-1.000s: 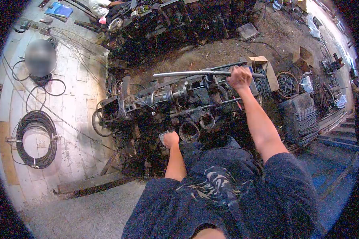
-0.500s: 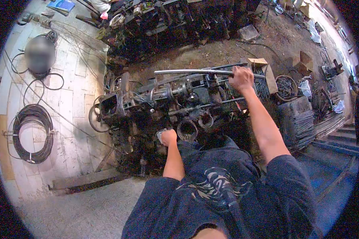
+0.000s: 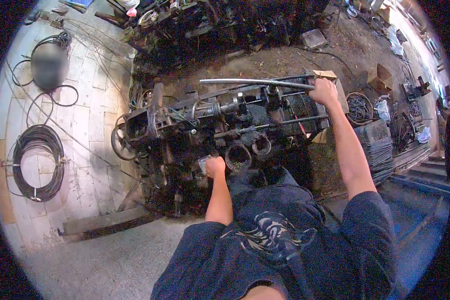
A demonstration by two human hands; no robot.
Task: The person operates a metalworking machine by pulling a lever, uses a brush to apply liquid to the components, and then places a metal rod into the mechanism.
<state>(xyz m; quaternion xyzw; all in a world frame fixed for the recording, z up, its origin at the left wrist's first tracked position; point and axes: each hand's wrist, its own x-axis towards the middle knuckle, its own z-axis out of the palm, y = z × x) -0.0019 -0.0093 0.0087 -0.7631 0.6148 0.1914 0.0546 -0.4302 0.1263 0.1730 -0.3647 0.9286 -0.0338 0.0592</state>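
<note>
**Pale rod spans the machine's far side, its right-hand part in the right fist**

Nearest are the dark shirt (image 3: 285,245) and the lap. Left of the lap, the left hand (image 3: 215,167) is closed on a small greyish piece (image 3: 203,163), probably a handle; its shape is too dark to make out. Just right of that hand, on the machine's near side, stand two round cups, the larger (image 3: 227,156) with small bits inside and the smaller (image 3: 269,146) beside it.

Beyond them stretches the machine (image 3: 157,117), its long side across the body, with bright shafts and dark brackets between the left hand and the rod.

The pale rod (image 3: 250,81) lies above the machine's far edge, its long axis nearly left to right. Its free end points left; the other end meets the right hand (image 3: 324,92), which is wrapped around it and by far the nearer hand. Whether it extends past the fist cannot be told. A darker bar (image 3: 291,78) lies close along its far side, and a cardboard flap (image 3: 326,74) stands just behind the fist.

To the right are a bundle of thin rods (image 3: 380,160) and a round basket (image 3: 370,112); to the left, a wire coil (image 3: 59,167) lies on pale flooring (image 3: 85,185). Farther off are a flat block (image 3: 314,39) and another dark machine (image 3: 210,32).
</note>
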